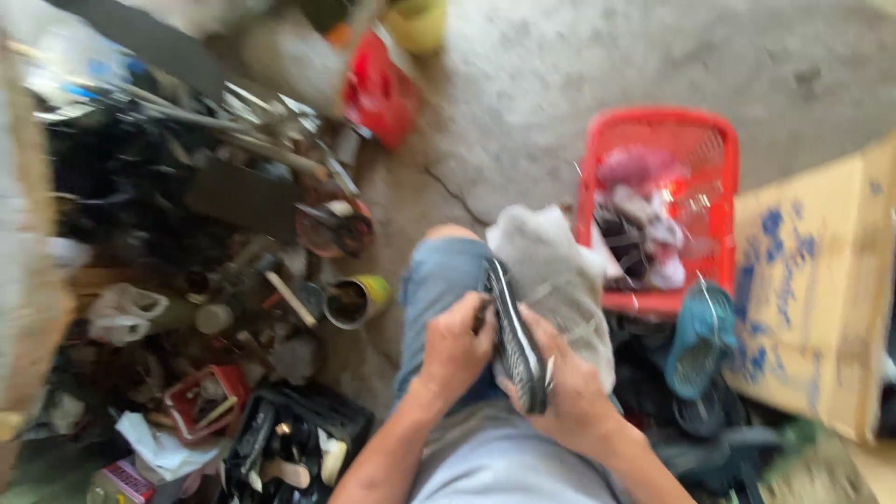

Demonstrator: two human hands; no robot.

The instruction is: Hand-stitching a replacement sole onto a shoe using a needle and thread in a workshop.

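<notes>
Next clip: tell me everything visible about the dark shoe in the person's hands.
The shoe is dark, nearly black, with a pale line along its sole edge; it looks like a slim sports shoe, though motion blur hides detail. It is held on edge over the person's lap, toe end pointing up and away. The left hand grips its left side, the right hand cups it from the right. A grey cloth lies just behind it.

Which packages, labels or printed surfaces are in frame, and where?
Cardboard box: right edge, beside the red basket; brown, flat-sided, blurred blue print.
Tin can: floor, left of the knee; round, open top, yellow-green wrap.
Small carton: bottom left; pinkish, too blurred to describe further.
Red container: top centre; boxy, plain red.
No screens or signs visible.
</notes>
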